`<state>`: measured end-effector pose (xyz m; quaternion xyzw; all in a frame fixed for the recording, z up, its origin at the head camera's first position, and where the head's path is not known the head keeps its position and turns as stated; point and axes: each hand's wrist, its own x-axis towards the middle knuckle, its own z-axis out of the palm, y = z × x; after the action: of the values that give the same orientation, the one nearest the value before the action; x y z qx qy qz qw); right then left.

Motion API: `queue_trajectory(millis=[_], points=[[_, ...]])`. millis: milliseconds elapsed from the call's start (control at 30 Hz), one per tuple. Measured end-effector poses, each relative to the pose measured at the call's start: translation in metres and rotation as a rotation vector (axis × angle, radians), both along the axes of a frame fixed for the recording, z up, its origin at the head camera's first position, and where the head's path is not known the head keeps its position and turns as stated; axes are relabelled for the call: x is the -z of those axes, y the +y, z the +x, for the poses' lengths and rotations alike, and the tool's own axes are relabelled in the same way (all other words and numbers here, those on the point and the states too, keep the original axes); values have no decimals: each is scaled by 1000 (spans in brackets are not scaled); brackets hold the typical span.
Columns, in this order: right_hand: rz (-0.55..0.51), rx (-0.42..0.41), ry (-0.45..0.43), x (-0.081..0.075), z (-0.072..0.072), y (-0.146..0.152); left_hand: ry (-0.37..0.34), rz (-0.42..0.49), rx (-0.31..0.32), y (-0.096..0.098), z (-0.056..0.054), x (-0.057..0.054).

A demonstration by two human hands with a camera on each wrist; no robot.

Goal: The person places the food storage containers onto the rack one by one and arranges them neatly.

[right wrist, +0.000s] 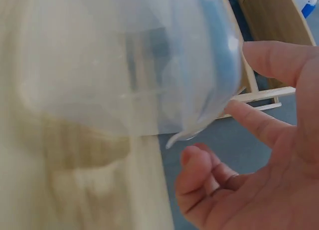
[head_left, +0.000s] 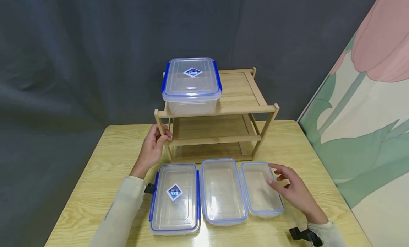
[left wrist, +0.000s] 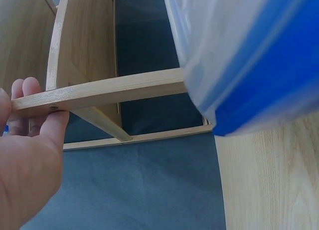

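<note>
A three-tier wooden shelf rack [head_left: 211, 140] stands on the table, and my left hand [head_left: 153, 144] grips its front left post. In the left wrist view, the thumb and fingers of the left hand [left wrist: 35, 145] lie round that wooden bar. My right hand [head_left: 292, 186] is at the right side of a small clear plastic container [head_left: 262, 188] with a blue rim. Its thumb and index finger are spread and fairly straight at the rim; the other fingers bend loosely. In the right wrist view, the fingertips are close to the container's edge [right wrist: 224, 50]; firm contact cannot be made out.
A lidded container [head_left: 191, 80] with blue clips sits on the rack's top left. In front of the rack lie another lidded container [head_left: 174, 215] and a lidless-looking clear container [head_left: 223, 190], side by side. A dark curtain [head_left: 127, 55] hangs behind; a floral cloth [head_left: 364, 108] hangs at right.
</note>
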<state>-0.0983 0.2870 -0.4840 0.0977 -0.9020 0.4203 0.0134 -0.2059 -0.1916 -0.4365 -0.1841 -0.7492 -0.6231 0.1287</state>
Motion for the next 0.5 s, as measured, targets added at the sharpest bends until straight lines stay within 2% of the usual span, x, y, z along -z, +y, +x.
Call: queue_trajectory(millis=[100,333,500], points=[[10,-10,-45,6,3,1,-4,-13,5,1,0,2],[-64,-42,-177,18,4,1,-2,-16,-2,0,2,0],[-73,-17,-169,24,4,-2,-6,-32,-8,-1,2,-1]])
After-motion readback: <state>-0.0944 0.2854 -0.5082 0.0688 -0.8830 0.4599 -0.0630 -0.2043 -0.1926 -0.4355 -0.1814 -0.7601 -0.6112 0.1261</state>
